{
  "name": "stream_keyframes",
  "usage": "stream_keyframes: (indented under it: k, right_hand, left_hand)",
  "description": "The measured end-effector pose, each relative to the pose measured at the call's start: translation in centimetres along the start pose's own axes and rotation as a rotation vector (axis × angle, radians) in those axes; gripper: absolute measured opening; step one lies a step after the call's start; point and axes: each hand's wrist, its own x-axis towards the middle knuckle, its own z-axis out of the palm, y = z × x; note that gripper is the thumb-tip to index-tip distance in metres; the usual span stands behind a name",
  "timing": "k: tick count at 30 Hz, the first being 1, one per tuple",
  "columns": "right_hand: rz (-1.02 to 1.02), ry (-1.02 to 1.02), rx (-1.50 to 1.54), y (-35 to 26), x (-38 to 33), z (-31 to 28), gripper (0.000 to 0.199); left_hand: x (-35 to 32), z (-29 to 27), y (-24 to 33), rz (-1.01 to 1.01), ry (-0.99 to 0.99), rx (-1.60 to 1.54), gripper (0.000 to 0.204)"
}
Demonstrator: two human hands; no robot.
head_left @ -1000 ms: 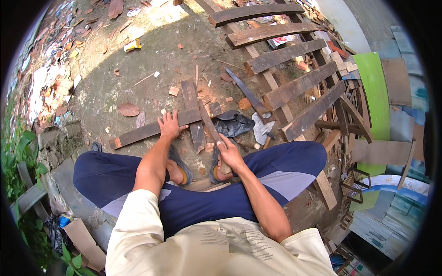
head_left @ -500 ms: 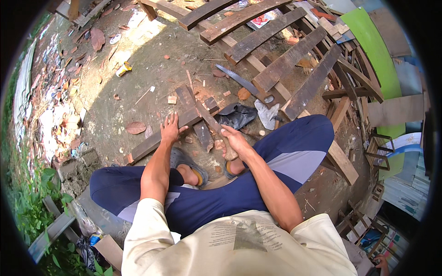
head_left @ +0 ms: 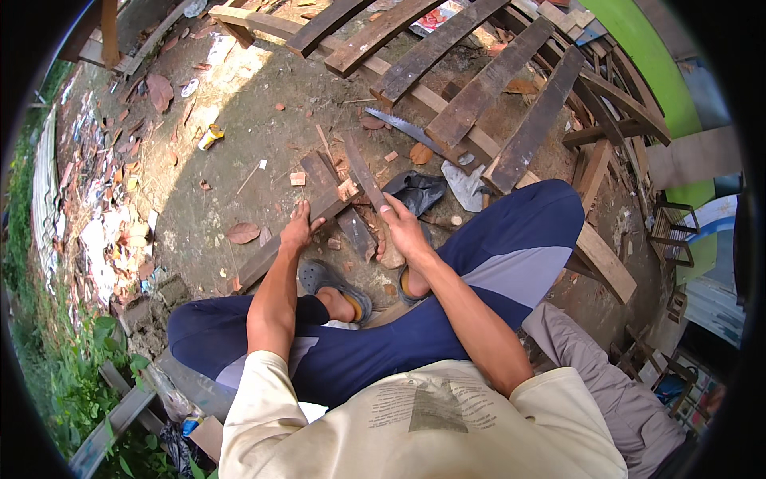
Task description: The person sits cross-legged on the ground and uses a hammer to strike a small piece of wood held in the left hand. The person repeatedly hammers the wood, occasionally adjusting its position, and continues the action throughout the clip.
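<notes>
My left hand [head_left: 298, 227] lies with fingers spread on a dark wooden beam [head_left: 271, 259], pressing it from above. The beam slants up to the right across another dark piece of wood [head_left: 356, 231] on the ground. Pale, freshly cut wood shows at its far end. In my right hand [head_left: 405, 230] is a machete [head_left: 365, 172], gripped by its wooden handle. Its brownish blade points away from me, beside the beam's cut end. Whether the blade touches the wood I cannot tell. Small wood chips [head_left: 298, 179] lie around.
A slatted wooden frame [head_left: 487, 84] lies ahead to the right, with a handsaw [head_left: 411, 128] by its edge. A black plastic bag [head_left: 420, 191] and a white bag [head_left: 465, 188] lie beyond my right hand. Grey fabric [head_left: 598, 383] is close at my right. Dry leaves and litter cover the left.
The machete blade has swung up from the beam's end and now points more directly away from me. The pale cut on the beam has come into sight. My left hand stays on the beam.
</notes>
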Motion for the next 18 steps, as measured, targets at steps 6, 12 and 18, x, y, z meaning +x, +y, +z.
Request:
stream_keyframes:
  k: [6,12,18]
  right_hand:
    - [0.04,0.0,-0.443,1.9,1.7,0.5,0.054]
    - [-0.16,0.124,-0.284,-0.3,0.2,1.6,0.057]
    - [0.017,-0.023,-0.484,3.4,3.3,1.3,0.054]
  left_hand:
    - [0.5,0.2,0.1,0.014,-0.011,-0.021,0.087]
    - [0.8,0.6,-0.7,0.005,-0.02,-0.039,0.087]
    - [0.6,0.5,0.3,-0.003,-0.024,-0.035,0.087]
